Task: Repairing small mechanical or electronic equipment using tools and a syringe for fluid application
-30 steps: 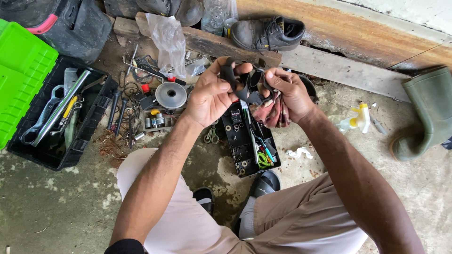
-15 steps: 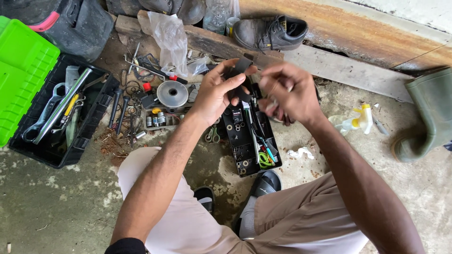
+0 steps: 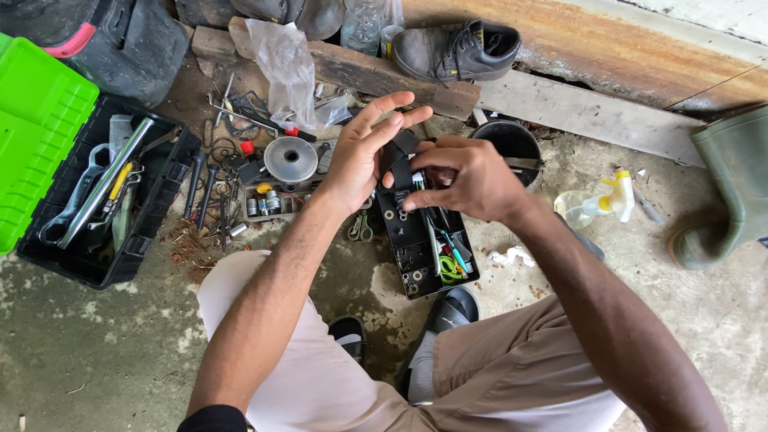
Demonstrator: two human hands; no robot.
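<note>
My right hand (image 3: pixel 468 182) pinches a black strap-like piece (image 3: pixel 400 154) between thumb and fingers. Beside it my left hand (image 3: pixel 362 154) has its fingers spread and straight, the palm against the same black piece. Both hands hover over a narrow black parts tray (image 3: pixel 410 260) on the concrete floor; it holds small fittings, a blue tool and green wire. How the strap ends is hidden behind the hands.
At left stands a black toolbox (image 3: pixel 152 220) of wrenches with a green lid (image 3: pixel 36 120). Loose tools, a round metal disc (image 3: pixel 290 158) and scissors (image 3: pixel 360 228) lie nearby. Also here are a plastic bag (image 3: pixel 280 60), shoe (image 3: pixel 456 48), spray bottle (image 3: pixel 600 204) and green boot (image 3: pixel 732 188).
The left hand has opened its fingers from a grip and now lies flat against the black piece. The right hand has shifted down and closed its pinch on it.
</note>
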